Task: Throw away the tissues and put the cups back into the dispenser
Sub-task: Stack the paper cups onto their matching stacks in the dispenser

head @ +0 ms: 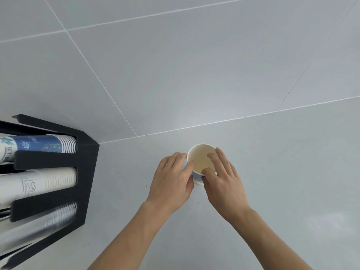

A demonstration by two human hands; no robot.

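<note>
A paper cup [198, 152] stands upright on the grey counter [282, 172], its cream inside facing me and a bit of blue wall showing low between my hands. My left hand [171, 180] wraps the cup's left side, thumb on the rim. My right hand [224, 178] holds the right side, with fingers reaching over the rim into the cup. At the left edge stands a black cup dispenser [85, 172] with three slots of stacked cups: blue-patterned cups [42, 144], white cups [48, 180], clear plastic cups [48, 221]. No tissue is in view.
Grey tiled wall [194, 65] rises behind the counter, meeting it along a seam just beyond the cup. The dispenser's base juts toward the middle at the left.
</note>
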